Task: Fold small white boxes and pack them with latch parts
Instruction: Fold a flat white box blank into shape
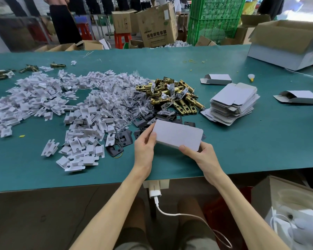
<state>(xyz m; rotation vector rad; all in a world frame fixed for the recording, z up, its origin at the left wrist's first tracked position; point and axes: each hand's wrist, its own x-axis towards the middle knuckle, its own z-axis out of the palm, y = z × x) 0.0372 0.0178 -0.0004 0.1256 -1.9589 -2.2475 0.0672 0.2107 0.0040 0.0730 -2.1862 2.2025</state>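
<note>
A small white box (177, 135) is held just above the green table (260, 150), closed side facing up. My left hand (145, 147) grips its left end, thumb on top. My right hand (199, 153) grips its near right corner, thumb on the top face. Behind the box lies a heap of brass latch parts (172, 96). Black strike plates (126, 138) are scattered to the left of and behind the box. A stack of flat white box blanks (233, 103) sits to the right of the latches. A wide pile of white cardboard inserts (58, 105) covers the left half.
Two folded white boxes lie open, one (216, 79) behind the stack and one (298, 97) at the right. A large open carton (287, 44) stands at the far right corner. A small glue bottle (251, 77) lies near it. A charger cable (170, 212) hangs below the table edge.
</note>
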